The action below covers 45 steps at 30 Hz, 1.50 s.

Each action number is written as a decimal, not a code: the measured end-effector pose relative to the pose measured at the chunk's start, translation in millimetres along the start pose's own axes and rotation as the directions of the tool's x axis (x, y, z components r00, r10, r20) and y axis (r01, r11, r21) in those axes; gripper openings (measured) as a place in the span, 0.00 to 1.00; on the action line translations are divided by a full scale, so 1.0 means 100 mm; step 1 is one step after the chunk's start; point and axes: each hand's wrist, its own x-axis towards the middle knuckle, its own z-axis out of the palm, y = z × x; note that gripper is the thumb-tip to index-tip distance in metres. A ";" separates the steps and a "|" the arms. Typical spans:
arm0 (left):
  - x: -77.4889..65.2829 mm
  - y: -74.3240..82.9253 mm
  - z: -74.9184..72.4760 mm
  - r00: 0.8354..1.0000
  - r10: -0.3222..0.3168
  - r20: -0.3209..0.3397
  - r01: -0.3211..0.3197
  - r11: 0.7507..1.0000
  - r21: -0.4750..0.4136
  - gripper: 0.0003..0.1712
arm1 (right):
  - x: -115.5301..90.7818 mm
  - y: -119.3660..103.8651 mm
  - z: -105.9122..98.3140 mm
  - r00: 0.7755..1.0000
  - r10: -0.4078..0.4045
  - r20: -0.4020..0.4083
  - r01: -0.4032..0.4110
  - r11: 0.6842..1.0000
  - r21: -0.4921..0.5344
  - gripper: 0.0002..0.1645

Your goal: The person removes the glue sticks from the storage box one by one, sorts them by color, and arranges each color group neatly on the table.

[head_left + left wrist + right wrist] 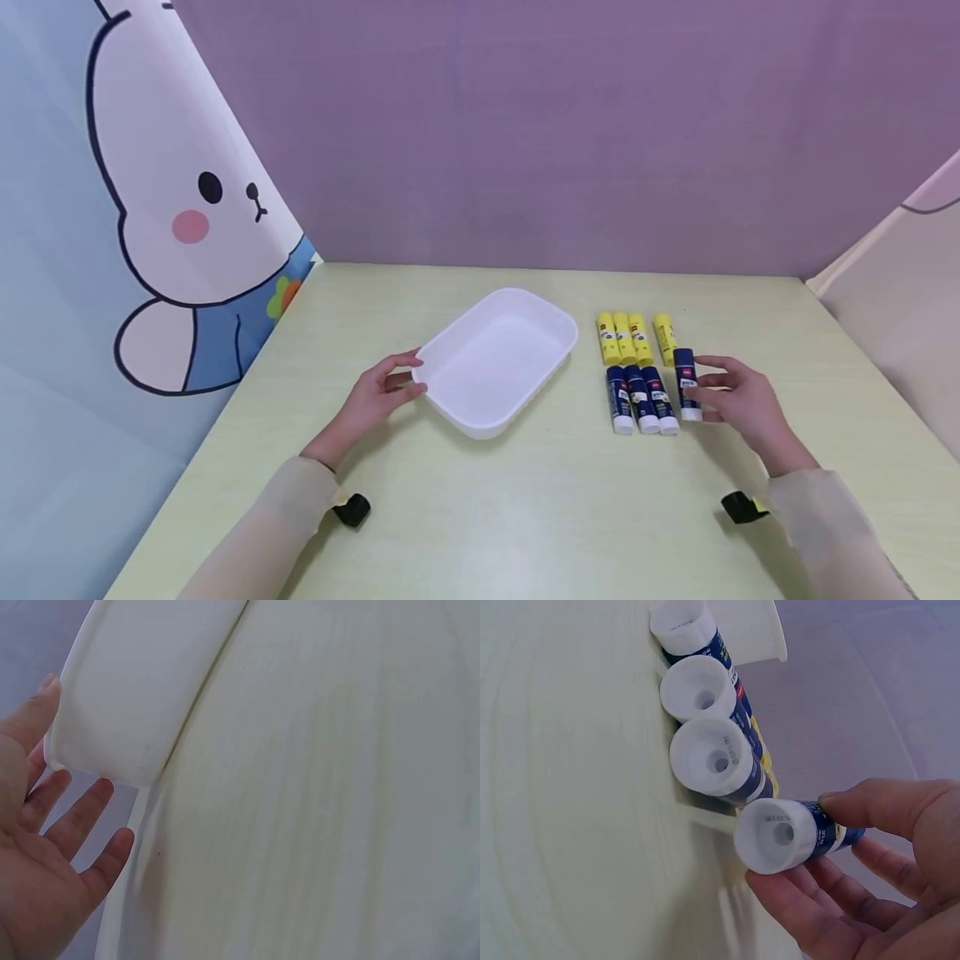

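A white plastic tray (483,412) stands turned at an angle on the table. My left hand (381,387) holds its left corner at the rim; in the left wrist view, the thumb (37,712) lies along the rim while the other fingers spread below. My right hand (738,400) pinches a dark blue glue stick (686,385) with a white end between thumb and fingers. Left of it lie three like blue glue sticks (639,400) side by side. Above that row are three yellow glue sticks (625,339), with a single yellow glue stick (664,338) apart on their right.
The pale wood-grain table (510,517) meets a purple backdrop (555,142) at its far edge. On the left hangs a cloth with a cartoon rabbit (157,125). Black wrist devices (352,510) hang by both sleeves.
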 end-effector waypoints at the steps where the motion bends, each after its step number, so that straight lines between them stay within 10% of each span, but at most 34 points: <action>1: 0.00 -0.01 0.00 1.000 0.001 0.001 -0.001 1.000 -0.001 0.22 | 0.01 0.01 0.00 1.000 0.015 0.015 -0.015 1.000 0.004 0.40; 26: 0.03 -0.02 0.07 1.000 0.007 -0.003 -0.007 1.000 0.006 0.21 | 0.22 0.18 -0.03 0.953 0.138 0.271 -0.162 0.985 0.065 0.42; 45: 0.01 0.01 0.05 0.999 0.029 0.016 -0.030 0.997 0.065 0.25 | 0.19 0.16 -0.11 0.952 0.075 0.298 -0.081 0.997 0.008 0.40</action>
